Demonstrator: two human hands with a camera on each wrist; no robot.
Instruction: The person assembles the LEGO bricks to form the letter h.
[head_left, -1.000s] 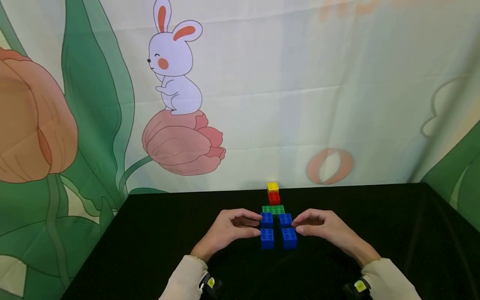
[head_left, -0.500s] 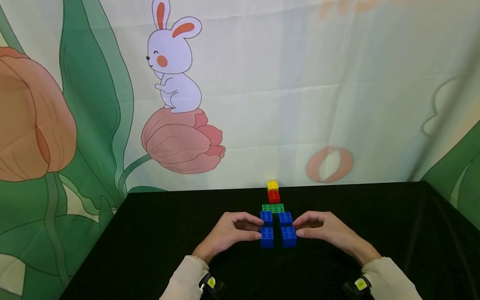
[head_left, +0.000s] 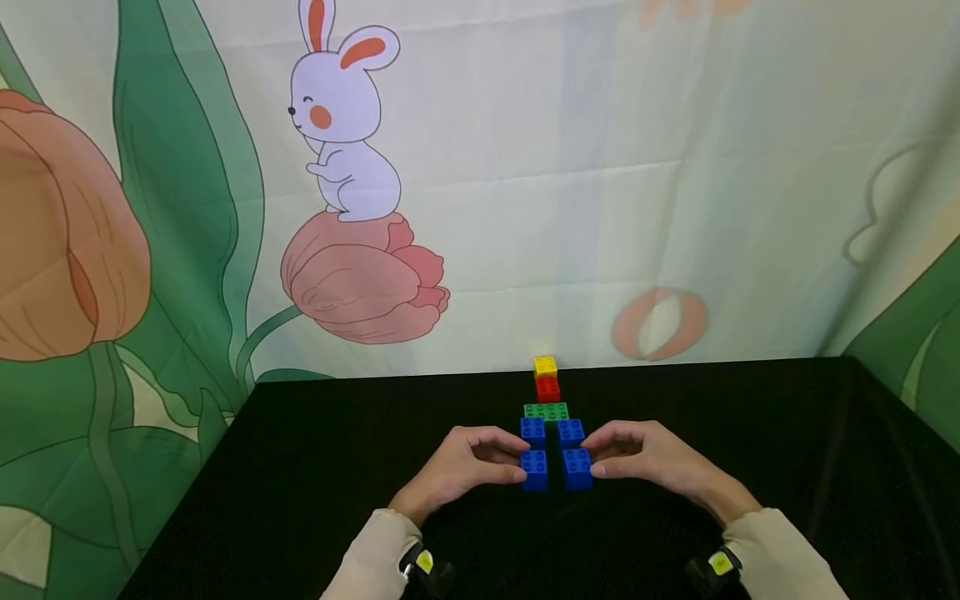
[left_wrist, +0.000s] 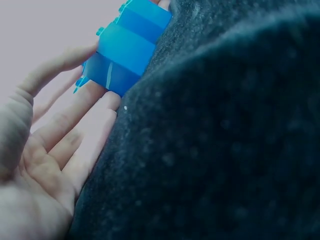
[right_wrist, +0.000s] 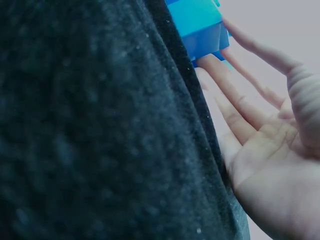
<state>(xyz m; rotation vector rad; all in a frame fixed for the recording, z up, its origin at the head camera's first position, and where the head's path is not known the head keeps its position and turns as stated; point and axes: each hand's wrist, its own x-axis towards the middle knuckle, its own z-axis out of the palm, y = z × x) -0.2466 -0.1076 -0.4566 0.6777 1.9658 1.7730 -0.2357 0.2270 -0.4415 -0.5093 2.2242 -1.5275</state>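
Observation:
Two near blue toy bricks stand side by side on the black cloth, the left one (head_left: 535, 473) and the right one (head_left: 577, 471), a narrow gap between them. My left hand (head_left: 472, 458) lies along the outer side of the near left brick, thumb at its near edge, fingers fairly straight. In the left wrist view, the fingertips and thumb touch a blue brick (left_wrist: 125, 47) without curling round it. My right hand (head_left: 652, 454) mirrors this at the near right brick. Its extended fingers and thumb meet a blue brick (right_wrist: 200, 22) in the right wrist view.
Behind are two more blue bricks, left (head_left: 532, 429) and right (head_left: 571, 430), then a green brick (head_left: 546, 411), a red brick (head_left: 548, 388) and a yellow brick (head_left: 545, 365). The black-covered table (head_left: 337, 483) ends at a printed curtain (head_left: 510, 208).
Both hands have shifted slightly nearer to me along the blue bricks, and the left also a little to the right. The brick layout looks the same. The head view has tilted slightly.

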